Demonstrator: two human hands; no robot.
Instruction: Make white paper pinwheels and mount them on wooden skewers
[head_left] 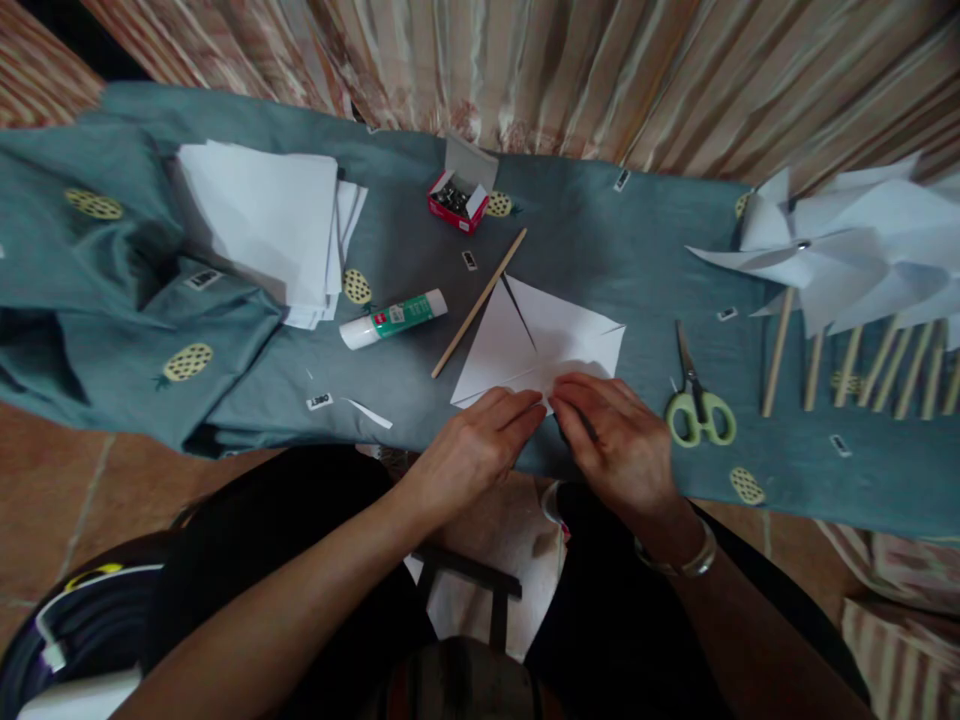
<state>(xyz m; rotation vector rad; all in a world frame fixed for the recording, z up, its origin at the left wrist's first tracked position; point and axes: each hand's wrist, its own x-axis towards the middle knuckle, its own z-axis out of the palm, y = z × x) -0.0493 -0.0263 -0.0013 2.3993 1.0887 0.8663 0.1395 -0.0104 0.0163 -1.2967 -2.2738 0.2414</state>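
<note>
A white square of paper (559, 335) lies on the cloth in front of me, with slits cut in from several corners. My left hand (487, 432) pinches its near edge, fingertips closed on the paper. Close beside it, my right hand (615, 435) grips the same edge between thumb and fingers. The hands partly hide the near corner. A thin wooden stick (480, 303) lies slantwise by the paper's left side. Right of my right hand are scissors with light green handles (701, 415), lying with blades pointing away.
On the left lie a glue stick (394, 318) and a stack of white paper (262, 220). An opened red box of metal pins (459, 198) stands at the back. Several paper pinwheels (847, 250) on sticks occupy the right. A paper strip (369, 412) rests near the front edge.
</note>
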